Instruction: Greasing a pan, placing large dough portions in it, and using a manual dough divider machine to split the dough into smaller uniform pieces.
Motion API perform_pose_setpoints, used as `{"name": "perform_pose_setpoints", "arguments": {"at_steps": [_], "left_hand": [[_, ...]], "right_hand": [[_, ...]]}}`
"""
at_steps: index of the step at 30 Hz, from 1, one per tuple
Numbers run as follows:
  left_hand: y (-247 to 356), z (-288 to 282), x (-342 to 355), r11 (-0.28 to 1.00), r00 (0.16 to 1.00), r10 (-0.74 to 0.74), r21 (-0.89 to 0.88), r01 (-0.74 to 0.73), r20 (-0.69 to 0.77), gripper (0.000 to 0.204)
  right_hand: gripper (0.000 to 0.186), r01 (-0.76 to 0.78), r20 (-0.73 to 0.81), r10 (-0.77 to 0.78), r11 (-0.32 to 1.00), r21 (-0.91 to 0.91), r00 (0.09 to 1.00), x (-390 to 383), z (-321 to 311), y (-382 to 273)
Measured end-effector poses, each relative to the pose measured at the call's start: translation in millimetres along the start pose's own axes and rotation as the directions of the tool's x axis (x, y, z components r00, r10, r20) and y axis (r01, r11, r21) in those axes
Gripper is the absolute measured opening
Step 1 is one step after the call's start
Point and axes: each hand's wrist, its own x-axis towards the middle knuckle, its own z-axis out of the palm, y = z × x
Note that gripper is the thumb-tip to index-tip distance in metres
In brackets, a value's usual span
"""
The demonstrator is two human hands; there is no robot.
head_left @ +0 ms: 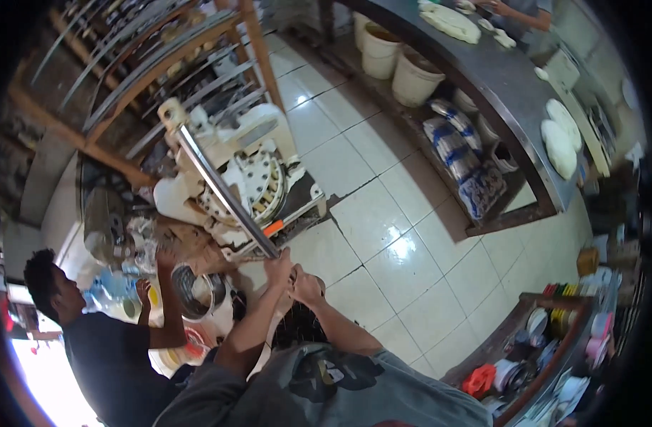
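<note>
Both hands, left hand (277, 265) and right hand (304, 286), closed around lower end of long polished steel lever bar (223, 188) | bar slants up-left across white cast dough-press machine (251, 178) on tiled floor | risk: grip slipping on smooth metal, bar swinging toward crouching person in dark shirt (119, 356) just beside.

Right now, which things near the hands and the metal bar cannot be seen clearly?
Head view only:
- Left hand and right hand: small and blurred, grip unclear.
- Metal bar: lower end hidden by the hands.
- White machine: partly covered by the bar.
- Shelf items: too small, bent by the fisheye rim.
</note>
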Motion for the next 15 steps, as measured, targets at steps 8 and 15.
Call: {"name": "perform_pose_setpoints", "arguments": {"at_steps": [8,15], "left_hand": [[56.6,-5.3,23.4,0.852,0.988,-0.146,-0.514,0.096,-0.058,0.037],[-217.5,-47.5,106.7,0.948,0.922,0.301,0.183,-0.261,-0.244,0.034]], "right_hand": [[0.041,-0.043,0.023,0.045,0.998,-0.049,0.999,-16.4,17.2,19.5],[0.033,0.212,-0.112,-0.215,0.976,-0.039,0.97,39.8,83.4,33.5]]}}
